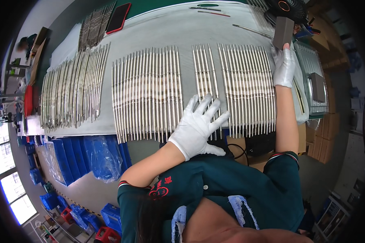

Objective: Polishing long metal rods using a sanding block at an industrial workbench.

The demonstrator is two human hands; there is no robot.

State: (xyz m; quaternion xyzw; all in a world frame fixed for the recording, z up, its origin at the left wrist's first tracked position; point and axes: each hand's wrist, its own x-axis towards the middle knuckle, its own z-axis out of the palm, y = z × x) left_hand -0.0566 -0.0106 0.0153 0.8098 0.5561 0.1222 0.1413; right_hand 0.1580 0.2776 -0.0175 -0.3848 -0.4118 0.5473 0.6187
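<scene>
My left hand (195, 128), in a white glove, lies spread over the near ends of a small group of thin metal rods (203, 67). Its fingers are stretched apart and grip nothing. At the table's right side my right hand (285, 69), gloved fingertips bare at the thumb, is closed on a grey-brown rectangular block (284, 33). Close to that hand lies a wider row of rods (247, 87), side by side. Left of the small group is another wide row of rods (147, 91). The undersides of both hands are hidden.
More rods (74, 93) lie at the left, with a further bundle (96, 25) behind them beside a red-edged phone (119, 18). A black fan (290, 10) stands at the far right. A second block (318, 87) rests on a clear plastic tray (306, 54). Blue bins (71, 156) sit below the table.
</scene>
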